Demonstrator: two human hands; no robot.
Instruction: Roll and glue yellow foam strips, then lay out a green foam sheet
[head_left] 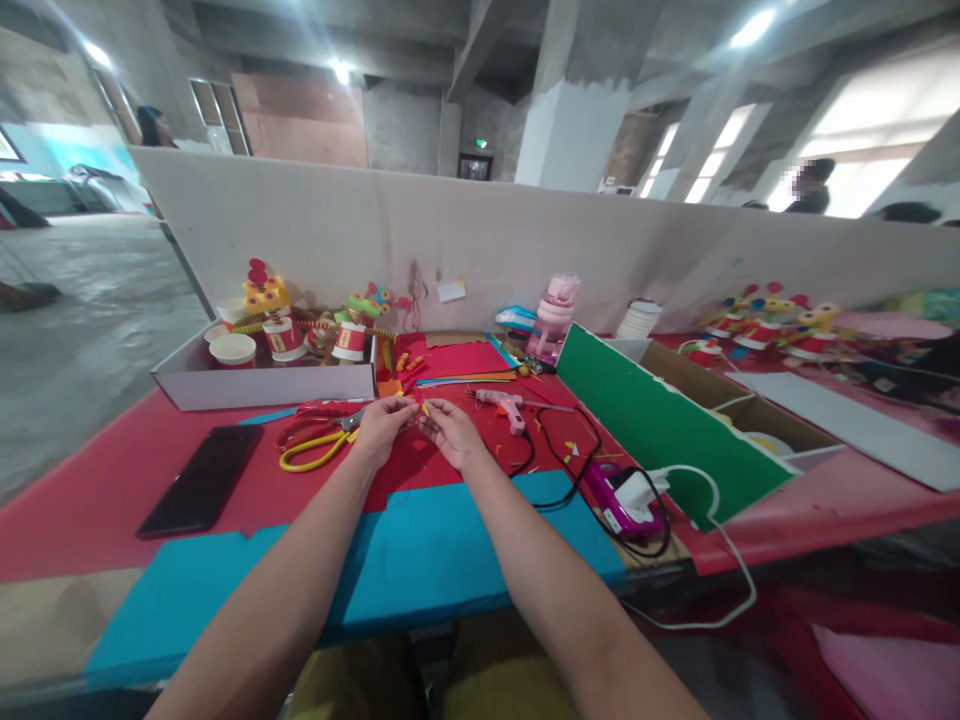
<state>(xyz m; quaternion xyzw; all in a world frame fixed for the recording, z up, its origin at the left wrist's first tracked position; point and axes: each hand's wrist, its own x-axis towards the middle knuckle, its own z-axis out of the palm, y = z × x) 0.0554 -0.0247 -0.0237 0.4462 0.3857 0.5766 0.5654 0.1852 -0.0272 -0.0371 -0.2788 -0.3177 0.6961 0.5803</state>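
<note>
My left hand (384, 424) and my right hand (448, 430) meet over the red table covering, fingertips pinched round a small red and yellow piece (421, 404) between them. Its shape is too small to make out. Just left of my left hand lie scissors with yellow handles (311, 455) and a pair with red handles (296, 425). A pink glue gun (510, 410) rests to the right of my right hand, its black cord trailing over the table. Behind my hands are coloured paper strips (469, 380).
A white box (262, 388) of paper cups and paper figures stands at left, near a black tablet (201, 482). At right are a purple power strip (624, 505), a green board (660, 420) and a pink bottle (553, 318). Blue sheeting (427, 560) covers the front edge.
</note>
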